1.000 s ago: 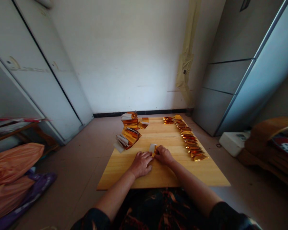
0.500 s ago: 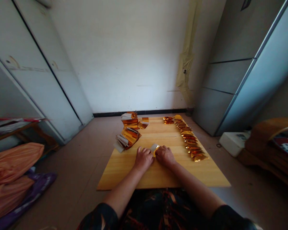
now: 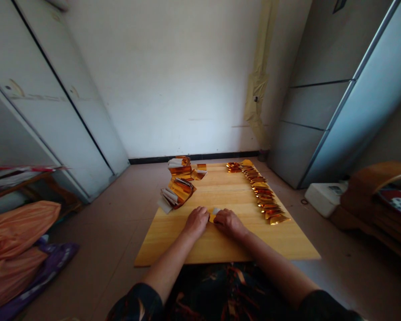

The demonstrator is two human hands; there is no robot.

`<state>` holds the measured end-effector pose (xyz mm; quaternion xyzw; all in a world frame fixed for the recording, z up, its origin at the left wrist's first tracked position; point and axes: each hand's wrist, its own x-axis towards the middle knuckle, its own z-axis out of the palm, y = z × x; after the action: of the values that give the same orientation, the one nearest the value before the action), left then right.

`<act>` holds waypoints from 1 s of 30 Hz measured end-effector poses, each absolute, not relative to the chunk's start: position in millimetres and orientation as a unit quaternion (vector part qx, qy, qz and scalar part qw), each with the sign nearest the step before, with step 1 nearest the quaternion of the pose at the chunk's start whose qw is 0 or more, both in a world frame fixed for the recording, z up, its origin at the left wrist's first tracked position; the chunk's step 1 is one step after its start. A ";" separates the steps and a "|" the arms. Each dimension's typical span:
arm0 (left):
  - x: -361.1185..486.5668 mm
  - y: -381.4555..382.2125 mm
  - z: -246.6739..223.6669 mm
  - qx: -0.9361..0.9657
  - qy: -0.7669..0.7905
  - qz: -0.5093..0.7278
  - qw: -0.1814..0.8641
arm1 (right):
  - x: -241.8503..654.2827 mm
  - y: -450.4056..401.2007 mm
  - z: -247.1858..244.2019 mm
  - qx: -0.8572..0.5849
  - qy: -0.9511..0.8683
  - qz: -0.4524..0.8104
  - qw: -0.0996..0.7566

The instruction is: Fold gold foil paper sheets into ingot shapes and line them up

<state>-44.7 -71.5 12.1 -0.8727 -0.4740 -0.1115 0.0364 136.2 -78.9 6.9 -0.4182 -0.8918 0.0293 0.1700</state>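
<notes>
Between my hands, low over the wooden board [image 3: 173, 249], is a small sheet of gold foil paper [image 3: 212, 217] with a pale side showing at its far edge. My left hand [image 3: 198, 220] grips its left end with curled fingers. On the other end my right hand [image 3: 230, 222] is closed, its fingers covering much of the paper. Loose stacks of gold foil paper [image 3: 183, 191] with whitish backs lie at the board's left. Down the right side runs a row of folded gold foil pieces [image 3: 263, 196], packed close against each other.
A white wall [image 3: 187, 89] stands behind the board. To the right are a grey refrigerator [image 3: 307, 142], a white box [image 3: 322, 198] and wooden furniture [image 3: 364, 218]. At left are a pale cabinet [image 3: 63, 116] and orange bags [image 3: 23, 227] on the floor.
My hands have moved slightly apart and flattened lower over the foil paper. Less of its pale side shows now. The stacks and the folded row are unchanged.
</notes>
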 end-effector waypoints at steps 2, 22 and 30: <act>-43.8 -73.9 12.4 -0.871 -0.478 -0.108 0.044 | 140.9 -80.6 7.7 -0.428 -0.889 0.010 0.164; -31.5 -85.2 22.9 -0.866 -0.484 -0.099 0.078 | 147.6 -81.8 9.9 -0.446 -0.887 -0.040 0.111; -33.0 -82.3 17.3 -0.867 -0.481 -0.091 0.092 | 141.3 -87.9 14.2 -0.439 -0.887 -0.045 0.139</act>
<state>-33.0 -82.3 17.3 -0.8674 -0.4806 -0.0906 0.0917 141.3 -87.9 14.2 -0.4387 -0.8867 -0.0450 0.1390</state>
